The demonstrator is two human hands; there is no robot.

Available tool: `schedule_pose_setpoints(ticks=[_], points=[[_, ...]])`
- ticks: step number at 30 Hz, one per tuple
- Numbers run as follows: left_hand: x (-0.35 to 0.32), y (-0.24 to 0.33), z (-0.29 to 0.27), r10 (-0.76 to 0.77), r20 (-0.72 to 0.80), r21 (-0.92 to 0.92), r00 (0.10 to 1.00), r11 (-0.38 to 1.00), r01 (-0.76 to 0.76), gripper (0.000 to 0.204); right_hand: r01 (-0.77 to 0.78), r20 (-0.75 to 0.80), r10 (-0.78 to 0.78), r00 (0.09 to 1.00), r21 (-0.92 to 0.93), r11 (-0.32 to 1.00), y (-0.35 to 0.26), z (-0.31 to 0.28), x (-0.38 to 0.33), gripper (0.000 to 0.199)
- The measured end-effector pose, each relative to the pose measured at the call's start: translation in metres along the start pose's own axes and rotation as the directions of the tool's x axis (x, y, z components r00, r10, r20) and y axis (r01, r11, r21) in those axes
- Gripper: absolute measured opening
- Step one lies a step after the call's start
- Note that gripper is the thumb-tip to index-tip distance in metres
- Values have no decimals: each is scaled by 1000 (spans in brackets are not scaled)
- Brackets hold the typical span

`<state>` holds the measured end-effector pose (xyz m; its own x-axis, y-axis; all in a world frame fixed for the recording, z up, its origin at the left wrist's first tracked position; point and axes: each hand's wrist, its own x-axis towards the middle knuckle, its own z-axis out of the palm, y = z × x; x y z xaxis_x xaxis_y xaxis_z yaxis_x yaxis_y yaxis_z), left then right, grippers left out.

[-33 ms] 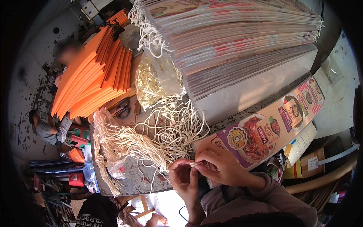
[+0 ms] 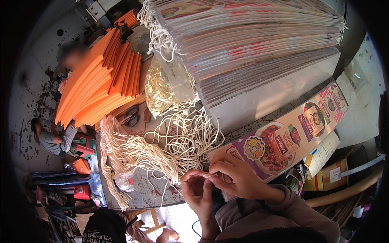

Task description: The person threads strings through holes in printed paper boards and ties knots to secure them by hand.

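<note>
Seen from above, two bare hands meet at the lower middle of the view, pinching a short end of pale cord between them.

At far left, beyond the work surface, other people sit low on the floor. Next comes a fanned stack of orange sheets [image 2: 99, 87] lying on the tabletop [image 2: 139, 188], with a pair of scissors [image 2: 131, 117] just beside its lower edge.

Moving right, a loose bundle of cream cords [image 2: 137, 156] sprawls across the tabletop, its strands running roughly left to right and gathering toward the hands. A clear bag of more cord [image 2: 166, 87] sits above it.

The left hand [image 2: 196, 190] rises from the bottom edge, its fingers closed together on the cord end [image 2: 207, 175]. The right hand [image 2: 237, 176] comes in from the right, touching the left at the fingertips, and is also clamped on that same short piece. The cord end lies directly between the two hands, its length pointing across from one thumb to the other, and neither hand is nearer than the other. The main bundle lies up and to the left of the hands, closer to the left hand.

Under and beyond the right hand lies a flat printed paper bag [image 2: 291, 133], purple and pink with food pictures, its long axis slanting up to the right. Above it, a tall stack of similar flat bags [image 2: 259, 48] fills the upper right, cord handles hanging off its left edge.
</note>
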<state>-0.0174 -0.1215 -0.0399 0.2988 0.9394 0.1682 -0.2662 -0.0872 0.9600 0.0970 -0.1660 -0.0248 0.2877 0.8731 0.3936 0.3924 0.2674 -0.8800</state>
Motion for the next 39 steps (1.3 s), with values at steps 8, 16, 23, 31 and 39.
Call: schedule_pose_setpoints(ticks=[8,16,23,31,39], points=[[0,-15,-11,-13,39,-235,999,972,22,21,-83,166,51,985,193,978,0,-9,3,19],[-2,7,-6,51,44,75,998,996,-54,10,-57,123,32,992,205,977,11,-6,0,15],[-1,-7,-16,104,-2,120,995,988,-103,10,-91,158,68,985,147,985,-2,-8,4,18],[6,-2,-24,98,-123,94,988,992,-87,5,-68,45,64,997,89,994,0,-3,3,15],[8,-1,-18,107,102,190,989,974,-125,14,-36,-26,38,999,74,997,1,0,2,16]])
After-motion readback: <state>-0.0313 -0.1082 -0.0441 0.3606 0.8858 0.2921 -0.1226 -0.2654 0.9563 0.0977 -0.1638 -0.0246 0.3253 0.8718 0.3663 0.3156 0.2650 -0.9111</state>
